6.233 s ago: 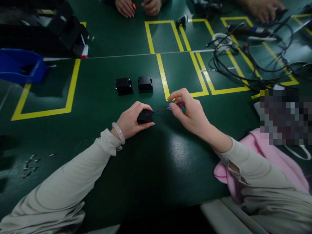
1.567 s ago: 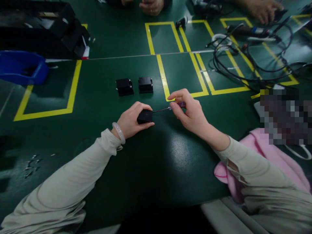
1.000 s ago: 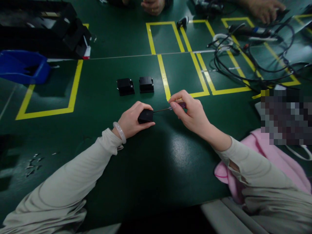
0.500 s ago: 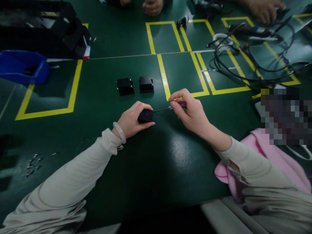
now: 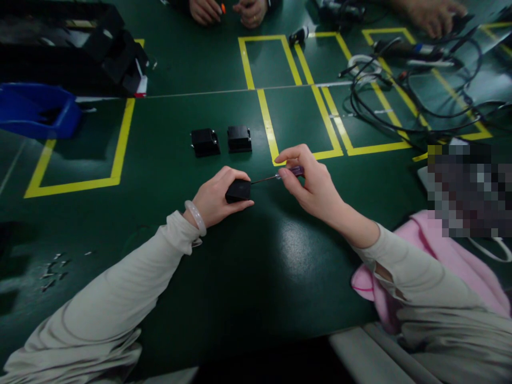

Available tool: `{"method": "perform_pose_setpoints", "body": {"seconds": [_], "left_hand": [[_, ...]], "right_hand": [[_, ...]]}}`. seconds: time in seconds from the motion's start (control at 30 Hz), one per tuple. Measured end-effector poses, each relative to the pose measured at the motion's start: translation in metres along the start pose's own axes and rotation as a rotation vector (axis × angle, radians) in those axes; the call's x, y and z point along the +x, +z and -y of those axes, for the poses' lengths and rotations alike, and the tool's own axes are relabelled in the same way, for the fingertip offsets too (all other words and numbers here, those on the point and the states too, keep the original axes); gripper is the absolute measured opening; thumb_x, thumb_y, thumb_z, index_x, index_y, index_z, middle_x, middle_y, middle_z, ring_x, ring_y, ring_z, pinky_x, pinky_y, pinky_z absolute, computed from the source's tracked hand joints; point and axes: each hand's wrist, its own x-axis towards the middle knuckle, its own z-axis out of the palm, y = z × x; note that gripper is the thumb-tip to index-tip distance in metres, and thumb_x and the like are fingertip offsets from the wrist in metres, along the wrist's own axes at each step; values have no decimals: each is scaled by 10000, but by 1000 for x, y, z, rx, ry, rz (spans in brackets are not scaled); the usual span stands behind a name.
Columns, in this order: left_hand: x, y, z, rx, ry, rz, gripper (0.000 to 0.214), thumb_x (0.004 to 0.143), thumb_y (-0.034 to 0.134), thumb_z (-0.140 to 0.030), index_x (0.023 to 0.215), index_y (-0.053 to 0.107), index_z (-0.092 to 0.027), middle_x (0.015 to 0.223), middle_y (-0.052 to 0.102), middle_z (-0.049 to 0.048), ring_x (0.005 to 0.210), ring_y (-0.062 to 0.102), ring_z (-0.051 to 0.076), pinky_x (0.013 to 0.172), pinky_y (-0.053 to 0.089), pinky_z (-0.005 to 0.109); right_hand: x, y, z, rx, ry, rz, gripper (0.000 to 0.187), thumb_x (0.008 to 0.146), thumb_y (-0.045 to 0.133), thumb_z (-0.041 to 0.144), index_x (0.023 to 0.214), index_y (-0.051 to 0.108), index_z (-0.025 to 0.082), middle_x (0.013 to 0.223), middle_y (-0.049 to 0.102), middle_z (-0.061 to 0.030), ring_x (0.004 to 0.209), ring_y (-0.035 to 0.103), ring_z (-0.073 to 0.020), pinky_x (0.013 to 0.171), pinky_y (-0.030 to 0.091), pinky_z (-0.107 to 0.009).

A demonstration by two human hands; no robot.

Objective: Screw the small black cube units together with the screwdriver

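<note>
Between the thumb and fingers of my left hand [image 5: 216, 197] is a small black block-shaped part [image 5: 239, 191], held just above or on the green table; which of these I cannot tell. My right hand [image 5: 312, 181] grips the purple handle of a screwdriver [image 5: 296, 171]. Its thin metal shaft points left and its tip meets the right side of the black part. Two similar black parts, one on the left [image 5: 205, 142] and one on the right [image 5: 239, 138], sit beyond my left hand, with small shiny bits of metal at their sides.
Several loose screws [image 5: 52, 271] lie at the left. A blue bin [image 5: 60, 114] and black racks [image 5: 108, 48] stand at the back left. Cables [image 5: 360, 106] spread at the back right. A pink cloth [image 5: 432, 250] lies by my right arm. Other people's hands [image 5: 250, 12] show across the table.
My hands, the black part and the screwdriver stay almost in place. Across the table, another person's hand has come further into view, with something orange at its fingers.
</note>
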Motion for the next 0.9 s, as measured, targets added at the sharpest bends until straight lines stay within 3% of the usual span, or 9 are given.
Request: {"method": "perform_pose_setpoints", "body": {"seconds": [0.13,0.23,0.33,0.5,0.7,0.9], "left_hand": [[0,0,0,8,-10,7,401,865,699,-445,1156,545,-215,1108,597,52,1028,601,225,905,489,360],[0,0,0,13,3,3,406,863,704,-443,1156,547,-209,1102,596,53,1018,600,223,895,490,352],[0,0,0,15,12,-1,414,861,709,-445,1155,551,-202,1095,594,52,1016,600,220,894,490,345],[0,1,0,8,18,-14,403,862,709,-436,1147,551,-199,1093,598,49,1029,602,220,911,489,347],[0,2,1,11,21,-19,407,863,710,-436,1157,552,-205,1095,599,43,1029,605,217,914,487,341],[0,2,1,11,23,-16,415,858,717,-435,1159,553,-200,1094,596,45,1020,603,214,904,489,338]], "right_hand": [[0,0,-1,22,44,49,97,985,519,304,940,531,219,630,510,75,506,499,-78,552,389,-239],[0,-1,0,23,47,39,42,970,514,246,989,533,214,687,533,61,561,535,-85,588,418,-241],[1,-1,0,6,26,8,116,944,507,194,1056,536,209,811,574,24,681,582,-105,665,463,-259],[1,-1,-1,-4,26,49,89,971,536,290,930,536,211,668,534,65,533,520,-72,558,390,-226],[1,-1,0,-3,14,21,107,946,534,208,1053,538,208,782,575,34,633,567,-95,633,447,-246],[0,-1,0,1,37,65,77,983,524,291,973,535,215,647,510,74,512,498,-77,559,399,-240]]}}
